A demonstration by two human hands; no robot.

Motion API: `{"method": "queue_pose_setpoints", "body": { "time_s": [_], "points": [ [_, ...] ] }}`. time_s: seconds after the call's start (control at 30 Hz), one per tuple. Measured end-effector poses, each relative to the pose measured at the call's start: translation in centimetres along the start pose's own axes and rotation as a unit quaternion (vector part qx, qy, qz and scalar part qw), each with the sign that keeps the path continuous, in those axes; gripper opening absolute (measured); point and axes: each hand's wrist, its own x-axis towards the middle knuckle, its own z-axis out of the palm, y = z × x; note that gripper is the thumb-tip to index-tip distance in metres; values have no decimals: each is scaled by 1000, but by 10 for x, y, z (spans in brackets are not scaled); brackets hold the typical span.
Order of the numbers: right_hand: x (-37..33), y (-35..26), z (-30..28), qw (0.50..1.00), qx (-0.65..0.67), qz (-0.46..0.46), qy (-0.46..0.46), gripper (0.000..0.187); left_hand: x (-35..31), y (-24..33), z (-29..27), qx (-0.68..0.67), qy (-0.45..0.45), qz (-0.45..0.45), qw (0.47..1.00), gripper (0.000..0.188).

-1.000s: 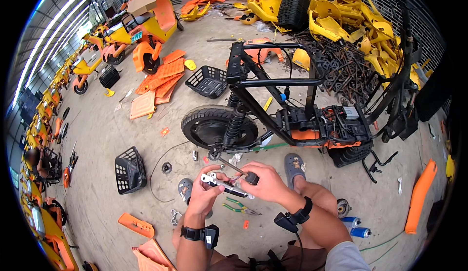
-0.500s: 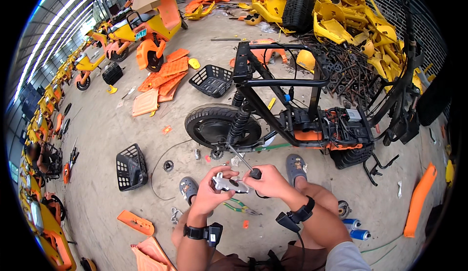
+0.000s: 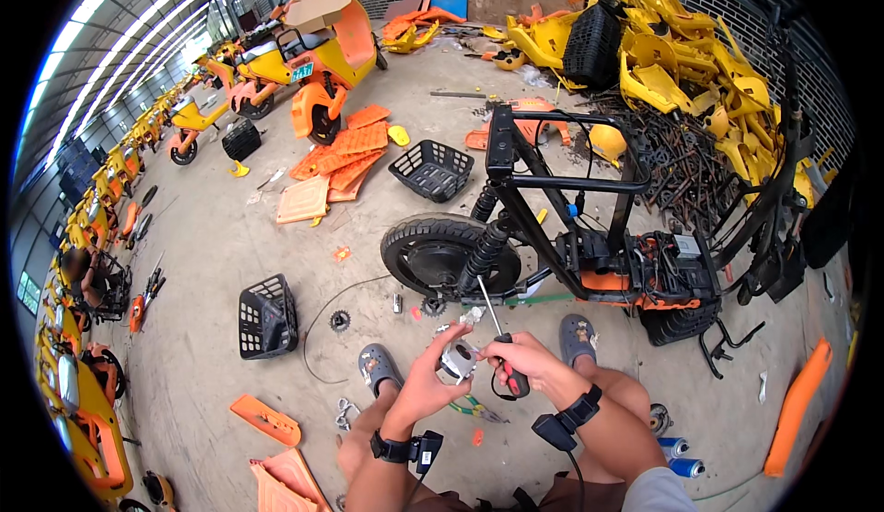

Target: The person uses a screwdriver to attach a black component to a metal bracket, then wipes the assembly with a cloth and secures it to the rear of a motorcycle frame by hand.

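Observation:
A silvery metal part with a rounded body is gripped between the thumb and fingers of my left hand. Close on its right, my right hand holds a screwdriver with a red and black handle. The screwdriver's long shaft points up and away, toward the rear wheel of a stripped black scooter frame. My right fingertips are near the metal part; whether they touch it I cannot tell. Below my hands, pliers with green and yellow handles lie on the floor, partly hidden.
Black baskets and a toothed sprocket lie on the concrete. Blue spray cans lie at lower right beside an orange panel. Yellow panels are heaped at the back. A person sits far left.
The view has swung left, so the scene sits farther right. The metal part is turned and more upright in my left hand. The screwdriver has tilted, and its red handle now shows.

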Motion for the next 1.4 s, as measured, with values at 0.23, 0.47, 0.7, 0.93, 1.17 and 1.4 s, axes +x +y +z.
{"method": "queue_pose_setpoints", "body": {
  "time_s": [0.23,0.47,0.7,0.93,1.17,1.4],
  "points": [
    [-5,-3,-2,984,165,58,-37,15,2,3,4,11,-5,-24,1000,76],
    [-11,2,-3,995,85,-56,20,20,5,0,1,-151,-42,15,987,78],
    [-19,5,-10,985,6,-172,11,17,14,-16,7,-449,96,-208,864,66],
    [-25,1,1,980,-81,-182,22,16,6,-40,2,-531,-55,-285,796,51],
    [-11,0,6,976,-70,-200,46,15,-2,-36,-6,-489,14,-193,851,53],
    [-8,-5,11,994,-11,-110,-6,14,-10,-31,-10,-433,64,-178,881,63]
  ]
}}
